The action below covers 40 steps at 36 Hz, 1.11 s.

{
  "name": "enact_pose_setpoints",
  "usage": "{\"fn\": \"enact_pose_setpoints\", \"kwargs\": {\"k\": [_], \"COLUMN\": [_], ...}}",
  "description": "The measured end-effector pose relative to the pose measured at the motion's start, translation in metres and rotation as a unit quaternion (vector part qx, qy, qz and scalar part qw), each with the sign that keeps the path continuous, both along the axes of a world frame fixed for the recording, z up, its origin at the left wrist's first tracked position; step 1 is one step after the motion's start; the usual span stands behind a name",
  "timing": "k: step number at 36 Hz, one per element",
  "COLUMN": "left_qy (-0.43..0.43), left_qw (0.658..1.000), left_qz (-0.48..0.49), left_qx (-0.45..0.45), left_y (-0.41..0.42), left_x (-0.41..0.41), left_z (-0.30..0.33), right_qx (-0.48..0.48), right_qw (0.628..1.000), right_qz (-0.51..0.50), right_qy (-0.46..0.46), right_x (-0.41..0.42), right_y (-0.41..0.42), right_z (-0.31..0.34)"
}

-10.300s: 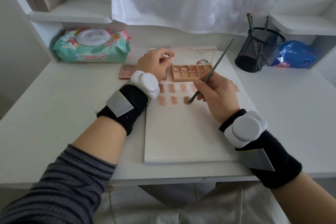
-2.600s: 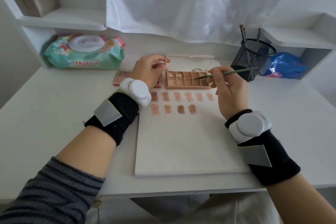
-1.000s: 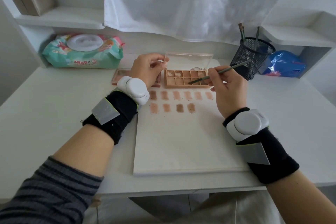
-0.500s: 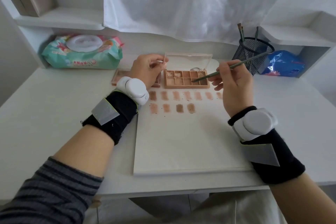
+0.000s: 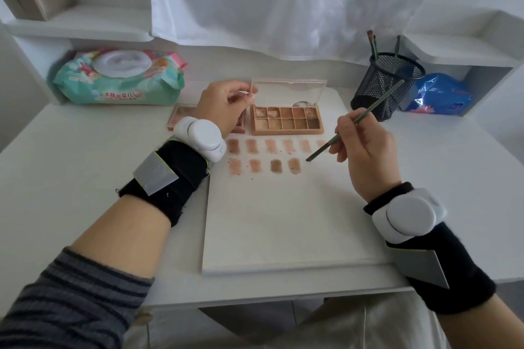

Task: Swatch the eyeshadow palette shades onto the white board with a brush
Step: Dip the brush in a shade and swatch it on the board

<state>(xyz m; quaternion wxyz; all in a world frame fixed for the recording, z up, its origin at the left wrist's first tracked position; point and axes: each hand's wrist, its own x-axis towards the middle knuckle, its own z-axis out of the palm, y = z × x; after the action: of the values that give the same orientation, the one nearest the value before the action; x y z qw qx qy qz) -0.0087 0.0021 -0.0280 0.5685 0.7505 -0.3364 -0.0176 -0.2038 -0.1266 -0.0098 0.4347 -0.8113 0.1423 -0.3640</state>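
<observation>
Pinched between thumb and fingers, the thin dark-handled brush (image 5: 355, 121) slants through the right hand (image 5: 365, 150), its handle pointing toward 2 o'clock and its dark tip hanging just over the flat white rectangular board (image 5: 283, 221) at the 3 o'clock end of the lower swatch row. The left hand's (image 5: 224, 106) grip closes on the near-left corner of the clear plastic lid (image 5: 287, 91), holding it upright.

That lid belongs to the tan rectangular eyeshadow palette (image 5: 287, 120), which sits on the board's 12 o'clock edge. Its ten square pans lie in two rows of five; two upper-left pans look worn down to pale patches, the rest run from peach to brown. A black wire-mesh cup (image 5: 385, 88) at 2 o'clock holds three more brushes standing upright.

On the board, the swatches (image 5: 263, 154) form an upper row of peach-pink strokes and a lower row of four, the third one darkest brown, with powder specks scattered around. A second pinkish palette (image 5: 181, 115) lies partly behind the left wrist on the white bench (image 5: 71, 178).
</observation>
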Motion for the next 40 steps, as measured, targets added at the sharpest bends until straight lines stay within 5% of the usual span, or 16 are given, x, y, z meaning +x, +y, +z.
{"fn": "enact_pose_setpoints", "kwargs": {"k": [40], "left_qy": [0.005], "left_qw": [1.0], "left_qz": [0.014], "left_qx": [0.019], "left_y": [0.0007], "left_x": [0.0009], "left_z": [-0.0002], "right_qx": [0.005], "right_qw": [1.0], "right_qz": [-0.027], "right_qy": [0.003], "right_x": [-0.0016], "right_y": [-0.0045], "right_z": [-0.0026]}}
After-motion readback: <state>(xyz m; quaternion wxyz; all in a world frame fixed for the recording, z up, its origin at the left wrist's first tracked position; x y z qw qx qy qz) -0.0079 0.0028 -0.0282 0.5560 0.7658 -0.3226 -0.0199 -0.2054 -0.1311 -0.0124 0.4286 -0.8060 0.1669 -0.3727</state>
